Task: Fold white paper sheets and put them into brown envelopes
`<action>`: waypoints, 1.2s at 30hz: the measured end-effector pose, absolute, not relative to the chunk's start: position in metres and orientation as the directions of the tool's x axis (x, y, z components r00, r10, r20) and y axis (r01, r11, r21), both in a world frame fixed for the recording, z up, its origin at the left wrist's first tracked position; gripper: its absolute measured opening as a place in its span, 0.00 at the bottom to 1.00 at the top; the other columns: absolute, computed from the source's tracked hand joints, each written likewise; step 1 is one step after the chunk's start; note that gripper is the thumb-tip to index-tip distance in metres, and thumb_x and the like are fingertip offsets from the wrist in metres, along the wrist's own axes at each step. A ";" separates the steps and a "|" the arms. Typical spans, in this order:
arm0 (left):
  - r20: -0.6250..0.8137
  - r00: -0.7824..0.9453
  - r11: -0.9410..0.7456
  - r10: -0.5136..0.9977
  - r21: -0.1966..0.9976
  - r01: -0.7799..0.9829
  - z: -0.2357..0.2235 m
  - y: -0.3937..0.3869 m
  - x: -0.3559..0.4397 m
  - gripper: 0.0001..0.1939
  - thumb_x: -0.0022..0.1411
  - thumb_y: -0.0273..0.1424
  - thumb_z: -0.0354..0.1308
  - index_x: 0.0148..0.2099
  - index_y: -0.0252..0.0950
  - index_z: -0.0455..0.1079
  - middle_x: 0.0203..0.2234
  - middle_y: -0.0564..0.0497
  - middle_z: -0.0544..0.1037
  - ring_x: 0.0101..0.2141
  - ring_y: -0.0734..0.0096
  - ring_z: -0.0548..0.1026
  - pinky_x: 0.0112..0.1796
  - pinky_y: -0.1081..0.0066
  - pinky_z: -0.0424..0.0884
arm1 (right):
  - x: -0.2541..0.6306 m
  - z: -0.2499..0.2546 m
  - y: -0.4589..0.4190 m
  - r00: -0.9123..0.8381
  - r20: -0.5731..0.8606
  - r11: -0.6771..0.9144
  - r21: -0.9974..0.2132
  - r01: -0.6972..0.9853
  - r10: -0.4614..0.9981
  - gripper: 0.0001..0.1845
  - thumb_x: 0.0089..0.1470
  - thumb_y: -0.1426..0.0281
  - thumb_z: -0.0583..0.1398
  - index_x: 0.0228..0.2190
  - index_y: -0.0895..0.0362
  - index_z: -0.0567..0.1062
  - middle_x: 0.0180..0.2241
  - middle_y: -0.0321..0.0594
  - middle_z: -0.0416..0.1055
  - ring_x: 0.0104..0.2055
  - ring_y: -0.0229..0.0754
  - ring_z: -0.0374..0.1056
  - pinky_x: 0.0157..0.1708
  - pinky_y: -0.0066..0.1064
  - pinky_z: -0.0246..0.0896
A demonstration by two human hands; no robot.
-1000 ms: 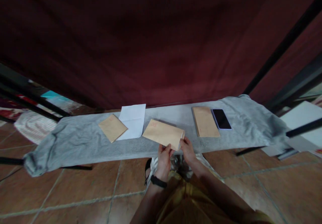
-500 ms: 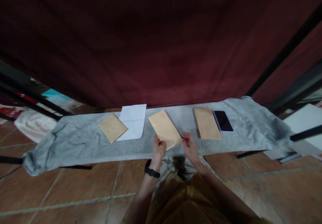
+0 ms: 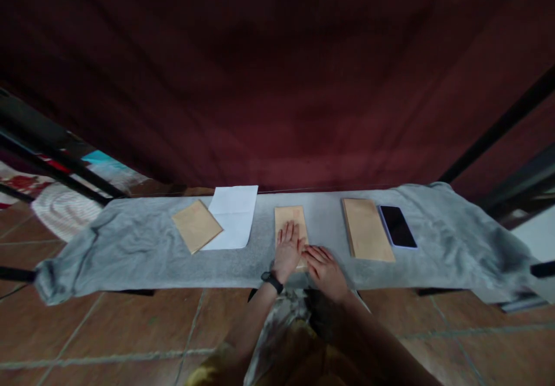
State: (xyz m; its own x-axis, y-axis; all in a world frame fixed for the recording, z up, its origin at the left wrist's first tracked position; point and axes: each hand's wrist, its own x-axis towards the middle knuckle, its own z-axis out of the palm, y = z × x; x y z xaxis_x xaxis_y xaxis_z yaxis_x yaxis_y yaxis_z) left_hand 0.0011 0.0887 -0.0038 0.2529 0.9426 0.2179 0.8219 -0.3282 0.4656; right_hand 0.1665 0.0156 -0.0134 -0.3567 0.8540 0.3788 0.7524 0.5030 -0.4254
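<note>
A brown paper envelope (image 3: 289, 214) lies flat on the grey cloth (image 3: 243, 267) in front of me, its long side pointing away. My left hand (image 3: 288, 249) rests palm down on it, fingers stretched toward its far end. Beside it, my right hand (image 3: 325, 270) lies at the envelope's right edge near the close end, with the fingers extended and the tips touching the paper. The two hands hide the middle and part of the near end of the envelope. Neither hand grips anything.
To the left, a smaller-looking brown envelope (image 3: 196, 226) overlaps a creased white sheet (image 3: 234, 215). A stack of brown envelopes (image 3: 368, 230) lies to the right, with a phone (image 3: 398, 226) next to it. A dark red curtain (image 3: 277, 114) hangs behind the cloth-covered surface.
The envelope, held tilted between both hands before, now lies straight and flat on the cloth. My left hand has moved onto its top with fingers spread; my right hand has let go and flattened.
</note>
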 end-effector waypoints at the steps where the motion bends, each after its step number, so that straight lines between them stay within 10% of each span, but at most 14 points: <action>1: 0.202 0.278 -0.341 0.939 0.441 0.830 -0.006 0.098 0.005 0.29 0.72 0.37 0.47 0.70 0.32 0.58 0.70 0.37 0.58 0.71 0.50 0.51 0.68 0.47 0.48 | 0.167 -0.013 0.016 -0.358 0.382 0.506 -0.425 0.751 0.852 0.26 0.61 0.78 0.54 0.58 0.51 0.73 0.60 0.44 0.71 0.62 0.47 0.67 0.65 0.49 0.58; 12: 0.152 0.301 -0.337 0.941 0.384 0.860 -0.007 0.149 0.005 0.31 0.72 0.42 0.46 0.72 0.35 0.56 0.71 0.40 0.57 0.71 0.54 0.50 0.69 0.50 0.43 | 0.165 -0.006 0.017 -0.353 0.346 0.482 -0.435 0.761 0.869 0.24 0.61 0.76 0.54 0.56 0.49 0.74 0.60 0.41 0.72 0.61 0.46 0.67 0.65 0.48 0.58; 36: 0.184 0.390 -0.424 0.902 0.546 0.723 -0.008 -0.016 -0.045 0.24 0.72 0.31 0.48 0.68 0.42 0.62 0.66 0.45 0.66 0.67 0.61 0.63 0.66 0.51 0.60 | 0.166 -0.011 0.014 -0.328 0.391 0.489 -0.452 0.746 0.860 0.21 0.60 0.78 0.53 0.50 0.53 0.75 0.57 0.44 0.74 0.60 0.46 0.69 0.65 0.48 0.58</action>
State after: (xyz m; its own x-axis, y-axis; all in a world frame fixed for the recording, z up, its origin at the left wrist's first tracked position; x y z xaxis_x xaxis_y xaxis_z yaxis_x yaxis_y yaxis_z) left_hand -0.0450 -0.0157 -0.0076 0.3900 0.9022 0.1844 0.7228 -0.4240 0.5456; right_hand 0.1661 0.0136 -0.0113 -0.3277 0.8602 0.3907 0.7461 0.4893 -0.4516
